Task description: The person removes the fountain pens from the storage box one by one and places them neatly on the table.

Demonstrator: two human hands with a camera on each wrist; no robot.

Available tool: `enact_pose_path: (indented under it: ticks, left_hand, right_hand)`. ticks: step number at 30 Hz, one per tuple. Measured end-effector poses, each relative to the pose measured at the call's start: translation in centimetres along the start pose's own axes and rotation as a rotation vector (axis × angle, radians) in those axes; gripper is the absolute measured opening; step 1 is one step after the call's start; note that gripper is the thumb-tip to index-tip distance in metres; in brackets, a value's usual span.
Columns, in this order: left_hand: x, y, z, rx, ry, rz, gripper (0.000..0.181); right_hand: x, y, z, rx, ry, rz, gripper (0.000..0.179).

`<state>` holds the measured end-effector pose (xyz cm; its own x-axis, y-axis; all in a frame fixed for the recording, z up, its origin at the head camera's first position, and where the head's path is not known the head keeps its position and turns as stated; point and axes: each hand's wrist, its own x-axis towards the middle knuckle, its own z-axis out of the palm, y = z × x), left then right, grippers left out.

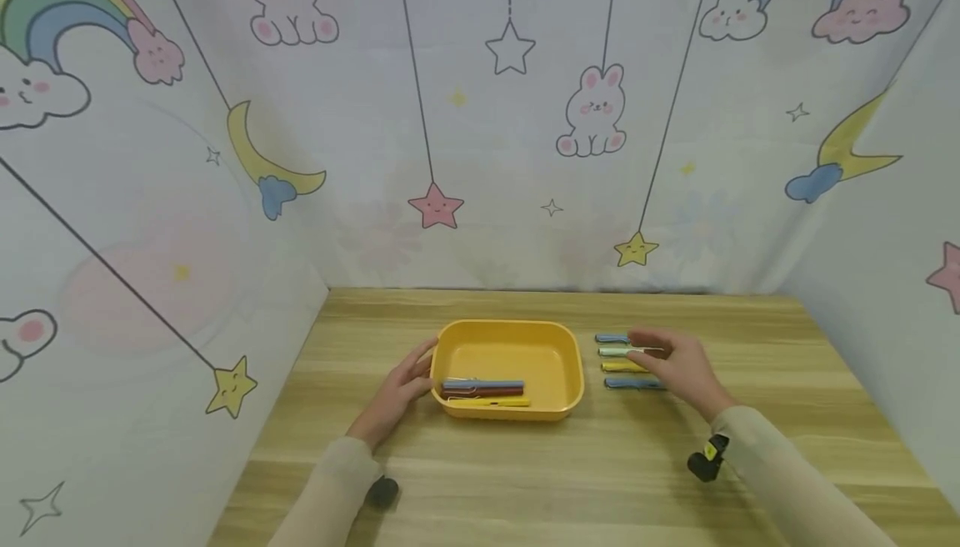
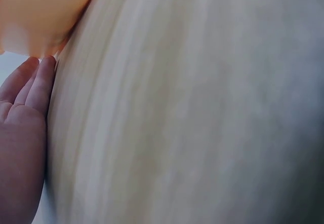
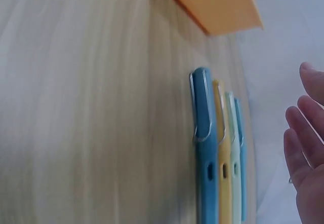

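A white backdrop [image 1: 480, 138] rose behind and beside me, printed with rainbows, moons, stars and rabbits (one of the rabbits winked at me). Below it spread the wood-grain table [image 1: 480, 480], and over that reached my two pale sleeves [image 1: 795, 472]. The yellow tray [image 1: 564, 368] sat on the table between my hands, toward its far side.

My left hand [image 1: 396, 393] lay against the tray's left wall, the fingers nearly straight, their tips touching it without curling round anything. My right hand [image 1: 684, 368] hung above the tabletop to the right of the tray, thumb and fingers spread apart, with nothing in their hold.

Under that right hand, four pens lay side by side on the table, their capped ends toward the tray: from the far side, a blue pen [image 1: 611, 338], a pale green pen [image 1: 613, 353], a yellow pen [image 1: 621, 367] and a second blue pen [image 1: 630, 383]. Three more were in the tray, near its front left: a light blue one [image 1: 495, 384], a dark red one [image 1: 495, 393] and another yellow one [image 1: 498, 403]. Smallest were the wire clips [image 3: 210, 117] on the caps.
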<state>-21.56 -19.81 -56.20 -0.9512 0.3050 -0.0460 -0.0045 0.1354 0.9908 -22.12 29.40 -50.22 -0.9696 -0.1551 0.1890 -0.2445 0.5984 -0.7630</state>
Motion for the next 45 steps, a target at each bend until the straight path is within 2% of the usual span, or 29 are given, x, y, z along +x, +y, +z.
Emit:
enact_pose_path:
  ticks: [11, 21, 31, 40, 45]
  left_hand:
    - [0.2, -0.1, 0.2, 0.017, 0.022, 0.004, 0.065]
    - [-0.1, -0.6, 0.2, 0.009, 0.007, 0.027, 0.066]
    - [0.2, -0.5, 0.0, -0.007, -0.006, 0.032, 0.065]
    - [0.2, -0.3, 0.1, -0.009, 0.005, 0.032, 0.065]
    - [0.1, -0.3, 0.0, -0.009, 0.002, 0.031, 0.066]
  right_hand:
    - [2.5, -3.5, 2.7, 0.124, -0.056, -0.048, 0.041]
    - [4.2, -6.1, 6.0, 0.148, -0.105, -0.095, 0.035]
    - [5.4, -8.0, 7.9, 0.083, -0.222, -0.161, 0.040]
    - [6.0, -9.4, 9.4, 0.037, -0.328, -0.146, 0.044]
    - [6.5, -9.6, 10.3, 0.009, -0.396, -0.154, 0.041]
